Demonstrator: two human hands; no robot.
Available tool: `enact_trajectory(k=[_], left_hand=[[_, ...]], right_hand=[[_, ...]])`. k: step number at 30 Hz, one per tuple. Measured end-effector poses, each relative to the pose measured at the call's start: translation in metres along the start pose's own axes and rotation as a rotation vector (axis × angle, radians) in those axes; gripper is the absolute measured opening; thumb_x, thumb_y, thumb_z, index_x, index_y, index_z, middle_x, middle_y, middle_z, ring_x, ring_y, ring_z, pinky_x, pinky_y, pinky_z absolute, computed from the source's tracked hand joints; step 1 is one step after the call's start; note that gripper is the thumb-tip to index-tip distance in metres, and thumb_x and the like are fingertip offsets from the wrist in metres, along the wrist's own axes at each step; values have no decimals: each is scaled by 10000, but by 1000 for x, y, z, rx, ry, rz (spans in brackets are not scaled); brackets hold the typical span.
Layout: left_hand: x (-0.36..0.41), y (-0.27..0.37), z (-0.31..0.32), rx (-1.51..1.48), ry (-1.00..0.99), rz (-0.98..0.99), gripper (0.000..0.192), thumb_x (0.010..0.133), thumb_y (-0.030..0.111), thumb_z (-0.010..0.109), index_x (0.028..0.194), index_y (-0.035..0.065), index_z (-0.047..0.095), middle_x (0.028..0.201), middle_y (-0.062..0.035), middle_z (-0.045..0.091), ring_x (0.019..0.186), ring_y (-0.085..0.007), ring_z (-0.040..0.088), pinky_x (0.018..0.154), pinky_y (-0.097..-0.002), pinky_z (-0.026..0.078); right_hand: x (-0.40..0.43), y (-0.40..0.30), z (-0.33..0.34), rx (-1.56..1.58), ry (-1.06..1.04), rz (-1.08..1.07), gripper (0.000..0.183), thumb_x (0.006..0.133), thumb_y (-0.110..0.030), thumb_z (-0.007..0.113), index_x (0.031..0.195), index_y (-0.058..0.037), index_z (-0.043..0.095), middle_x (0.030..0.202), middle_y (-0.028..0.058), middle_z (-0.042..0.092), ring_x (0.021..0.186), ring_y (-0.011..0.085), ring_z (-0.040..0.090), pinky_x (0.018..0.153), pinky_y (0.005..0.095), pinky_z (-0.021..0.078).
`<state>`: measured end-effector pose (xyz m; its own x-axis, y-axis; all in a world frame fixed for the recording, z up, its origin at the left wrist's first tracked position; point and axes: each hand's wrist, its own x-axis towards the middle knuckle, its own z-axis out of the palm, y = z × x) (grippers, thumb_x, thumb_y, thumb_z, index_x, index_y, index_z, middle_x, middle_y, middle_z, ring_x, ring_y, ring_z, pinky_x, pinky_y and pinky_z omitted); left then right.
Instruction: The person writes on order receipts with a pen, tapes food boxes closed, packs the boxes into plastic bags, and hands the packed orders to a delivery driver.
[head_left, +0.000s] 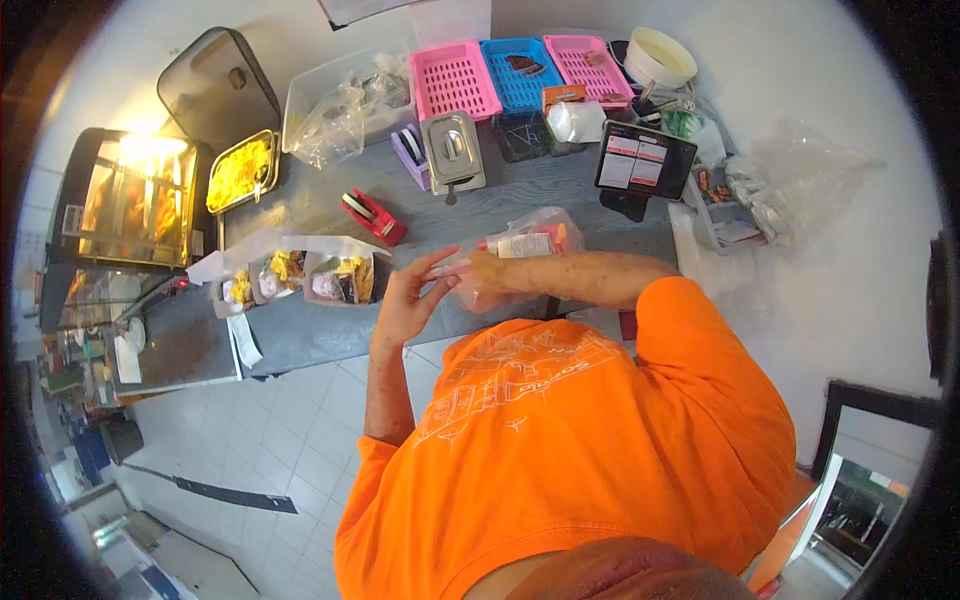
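Note:
A clear plastic bag (574, 225) with red and yellow contents and a white printed slip lies at the counter's front edge, close to the person's body. My right hand (489, 276) is closed around the gathered part of this bag. At the bag's left end, my left hand (412, 296) has its thumb and fingers on the twisted plastic; the exact fingertip contact is hard to see. Left of my hands stand open cardboard food boxes (341, 296) holding yellow food and wrapped items. A red tape dispenser (375, 217) sits just beyond my left hand.
Behind are a lidded steel container (454, 150), a purple tape dispenser (409, 156), pink (454, 79) and blue baskets (523, 71), and a plastic bin (311, 90). A tablet (645, 161) stands right. Left are a tray of yellow food (240, 176) and a lit warming cabinet (135, 202).

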<state>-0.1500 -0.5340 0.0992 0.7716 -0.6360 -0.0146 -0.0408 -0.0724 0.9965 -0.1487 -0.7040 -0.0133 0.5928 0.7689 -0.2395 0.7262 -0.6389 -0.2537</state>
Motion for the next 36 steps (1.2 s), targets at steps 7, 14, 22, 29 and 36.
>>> enact_trajectory(k=[7, 14, 22, 29, 36], left_hand=[[23, 5, 1, 187, 108, 186, 82, 765, 22, 666, 836, -9, 692, 810, -98, 682, 739, -146, 637, 660, -260, 485], [42, 9, 16, 536, 341, 552, 221, 650, 29, 739, 865, 22, 687, 695, -74, 655, 656, -182, 544, 604, -260, 444], [52, -87, 39, 631, 180, 493, 1062, 442, 485, 829, 1298, 52, 374, 1328, -185, 365, 1183, -285, 366, 934, -453, 321], [109, -115, 95, 341, -435, -326, 560, 710, 211, 684, 1209, 58, 481, 1236, -187, 451, 1127, -340, 437, 896, -427, 386], [93, -124, 105, 227, -73, 356, 502, 766, 262, 631, 1171, -1, 493, 1194, -217, 494, 1104, -371, 453, 898, -403, 405]], right_hand=[[-48, 18, -50, 279, -58, -113, 203, 712, -254, 569, 808, -83, 625, 820, 79, 639, 843, 240, 623, 746, 343, 496], [-187, -2, -162, -14, -263, 612, 286, 786, -266, 581, 1000, -82, 629, 951, 121, 632, 908, 300, 614, 799, 399, 476], [-286, 42, -51, -44, -4, 1031, 713, 658, -234, 748, 1279, -83, 432, 1355, 144, 378, 1308, 329, 278, 1067, 507, 203], [-157, 41, 23, 868, 772, 518, 895, 616, -298, 807, 1336, -77, 324, 1369, 163, 328, 1267, 323, 308, 1021, 499, 239], [-160, 51, 16, 737, 1041, 407, 546, 732, -176, 721, 1207, -67, 475, 1218, 152, 497, 1115, 232, 495, 977, 339, 330]])
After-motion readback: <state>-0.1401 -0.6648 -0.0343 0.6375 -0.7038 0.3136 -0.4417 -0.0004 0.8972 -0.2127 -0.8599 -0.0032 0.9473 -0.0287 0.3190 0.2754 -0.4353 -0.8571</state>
